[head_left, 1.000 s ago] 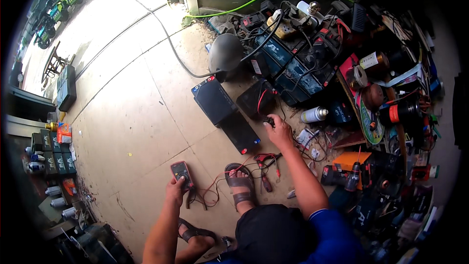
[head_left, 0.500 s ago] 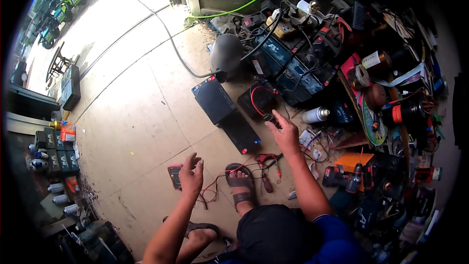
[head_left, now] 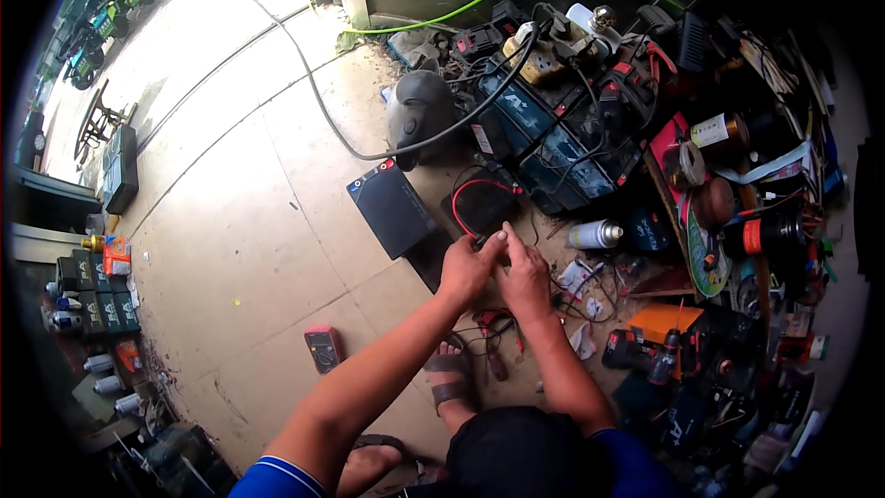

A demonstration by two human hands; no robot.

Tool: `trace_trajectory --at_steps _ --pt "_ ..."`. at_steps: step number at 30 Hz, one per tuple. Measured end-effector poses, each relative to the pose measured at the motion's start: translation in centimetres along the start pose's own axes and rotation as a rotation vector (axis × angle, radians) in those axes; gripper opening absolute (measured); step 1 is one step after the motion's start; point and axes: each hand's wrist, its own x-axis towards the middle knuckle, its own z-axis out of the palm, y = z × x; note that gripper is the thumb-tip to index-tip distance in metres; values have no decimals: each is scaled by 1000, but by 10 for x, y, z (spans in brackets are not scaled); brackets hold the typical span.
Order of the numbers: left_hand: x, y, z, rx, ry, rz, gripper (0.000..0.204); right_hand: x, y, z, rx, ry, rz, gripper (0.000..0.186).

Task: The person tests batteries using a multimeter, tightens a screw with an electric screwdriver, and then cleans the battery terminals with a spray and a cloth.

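My left hand (head_left: 468,269) and my right hand (head_left: 525,284) meet over the floor in front of me, fingers pinched together. Between them is the end of a red and black cable (head_left: 468,192), mostly hidden by the fingers. The cable loops from a dark box (head_left: 489,207) just beyond my hands. Left of the box lies a black battery (head_left: 391,207) with red and blue terminals. A second black battery (head_left: 426,258) adjoins it, partly covered by my left hand and forearm.
A red-framed multimeter (head_left: 323,349) lies left of my forearm. Near my sandal are red-handled pliers (head_left: 491,317) and a screwdriver (head_left: 498,367). A spray can (head_left: 595,234) lies to the right, beside cluttered tools. A grey rounded casing (head_left: 419,111) stands beyond the batteries.
My left hand has moved right and forward from near the multimeter to join my right hand at the cable end. My right hand has shifted slightly toward me.
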Motion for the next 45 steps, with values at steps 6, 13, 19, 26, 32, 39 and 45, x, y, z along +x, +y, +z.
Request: trace_trajectory --at_steps 6,13,19,26,32,39,45 --pt "4 2 10 -32 78 79 41 12 1 -2 -119 -82 1 12" --pt "10 8 17 -14 183 49 43 16 -7 6 -63 -21 77 13" --pt "14 3 26 226 290 33 43 14 -2 11 -28 -23 97 10" --pt "37 4 -4 297 298 237 40 11 -18 -2 -12 30 120 17" --pt "1 -19 5 353 161 113 44 1 57 -12 -326 55 210 27" --pt "-39 -15 11 491 -354 -105 55 -10 60 -10 258 -38 576 51" --pt "-54 -49 11 437 -361 21 69 -12 25 3 1011 -479 605 32"
